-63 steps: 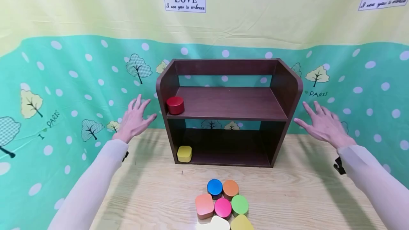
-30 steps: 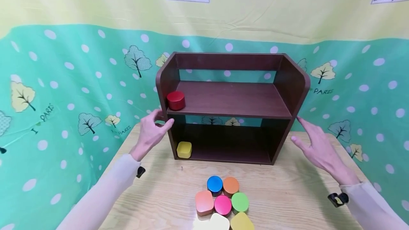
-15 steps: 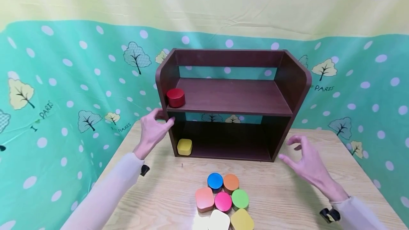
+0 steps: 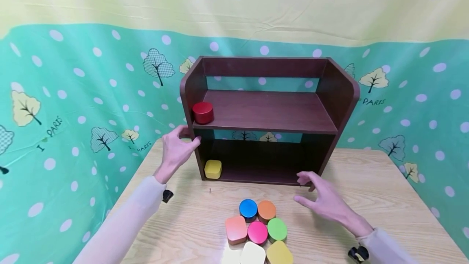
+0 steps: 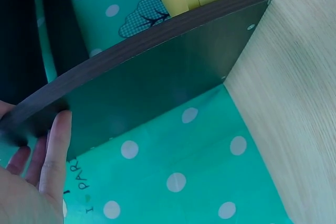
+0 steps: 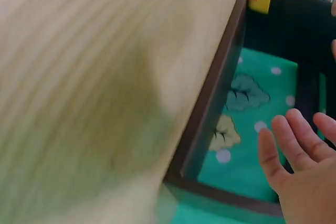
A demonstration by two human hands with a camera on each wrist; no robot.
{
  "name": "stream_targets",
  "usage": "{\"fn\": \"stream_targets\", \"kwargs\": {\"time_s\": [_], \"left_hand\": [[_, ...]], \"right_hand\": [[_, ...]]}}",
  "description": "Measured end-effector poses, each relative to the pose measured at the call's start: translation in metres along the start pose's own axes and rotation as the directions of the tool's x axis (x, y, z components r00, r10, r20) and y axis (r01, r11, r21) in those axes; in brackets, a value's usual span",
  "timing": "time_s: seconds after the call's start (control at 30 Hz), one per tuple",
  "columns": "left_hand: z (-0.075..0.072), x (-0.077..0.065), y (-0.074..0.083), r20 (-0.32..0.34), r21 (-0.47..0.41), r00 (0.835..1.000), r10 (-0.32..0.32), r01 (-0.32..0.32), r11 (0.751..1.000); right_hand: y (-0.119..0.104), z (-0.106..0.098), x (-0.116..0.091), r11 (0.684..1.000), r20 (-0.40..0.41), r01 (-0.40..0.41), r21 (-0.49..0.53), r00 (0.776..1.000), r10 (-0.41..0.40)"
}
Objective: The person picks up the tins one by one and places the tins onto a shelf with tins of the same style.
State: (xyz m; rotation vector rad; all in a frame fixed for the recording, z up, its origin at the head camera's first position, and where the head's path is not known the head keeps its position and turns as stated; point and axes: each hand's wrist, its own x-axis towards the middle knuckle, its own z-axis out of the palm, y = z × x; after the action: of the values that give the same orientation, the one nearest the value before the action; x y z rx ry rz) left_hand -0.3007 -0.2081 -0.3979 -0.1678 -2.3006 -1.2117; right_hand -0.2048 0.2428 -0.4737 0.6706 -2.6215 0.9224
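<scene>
Dark-brown shelf unit (image 4: 271, 111) near the worktop's (image 4: 370, 186) back edge is gripped by left fingers (image 5: 55, 153), seemingly for steadiness, while right fingers (image 6: 270, 161) are held loosely parted, empty.

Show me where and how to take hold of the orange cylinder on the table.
Probably best: pinch the orange cylinder by its upper side wall, with the right hand coming from above and the right. Its round top faces up; the far and right sides look free, while the blue piece, pink piece and green piece crowd the others.
</scene>
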Motion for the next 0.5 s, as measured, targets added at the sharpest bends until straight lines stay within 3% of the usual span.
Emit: {"fn": "stream_targets", "kwargs": {"time_s": [0.27, 0.5], "left_hand": [[0.000, 0.000, 0.001, 0.010, -0.005, 1.000, -0.009, 0.009, 1.000], [0.000, 0.002, 0.001, 0.009, -0.024, 1.000, -0.008, 0.008, 1.000]], "right_hand": [[-0.005, 0.024, 0.002, 0.986, 0.147, -0.012, 0.165, 0.989, -0.012], [-0.006, 0.040, 0.003, 0.980, 0.286, -0.024, 0.199, 0.958, -0.035]]}}
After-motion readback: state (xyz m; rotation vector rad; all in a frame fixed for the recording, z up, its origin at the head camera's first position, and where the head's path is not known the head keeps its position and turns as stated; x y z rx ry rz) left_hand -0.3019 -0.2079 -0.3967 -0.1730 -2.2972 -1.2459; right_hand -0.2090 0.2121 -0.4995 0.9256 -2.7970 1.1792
